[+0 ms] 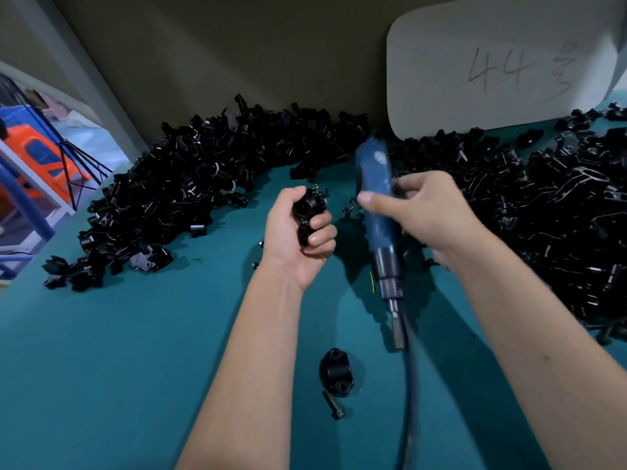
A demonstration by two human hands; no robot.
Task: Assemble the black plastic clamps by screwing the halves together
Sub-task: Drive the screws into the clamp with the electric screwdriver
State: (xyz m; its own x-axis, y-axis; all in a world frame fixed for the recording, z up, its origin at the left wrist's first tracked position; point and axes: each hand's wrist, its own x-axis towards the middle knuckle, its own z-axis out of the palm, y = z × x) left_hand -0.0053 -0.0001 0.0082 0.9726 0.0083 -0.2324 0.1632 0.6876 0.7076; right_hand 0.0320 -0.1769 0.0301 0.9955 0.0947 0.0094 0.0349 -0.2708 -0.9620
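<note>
My left hand [298, 232] is closed around a black plastic clamp [308, 207], held above the teal table. To its right, my right hand [420, 212] grips a blue powered screwdriver [380, 205], blurred by motion; its metal end [395, 307] and hose [409, 385] point toward me. Its working tip is not visible. On the table near me lie a single black clamp half [336, 371] and a black bolt [334, 405] just below it.
Large piles of black clamp parts curve along the back left [190, 184] and fill the right side [556, 212]. A few loose screws [351, 208] lie between my hands. A white board marked "44" [492, 69] leans on the back wall. The table's left edge [20, 273] drops off.
</note>
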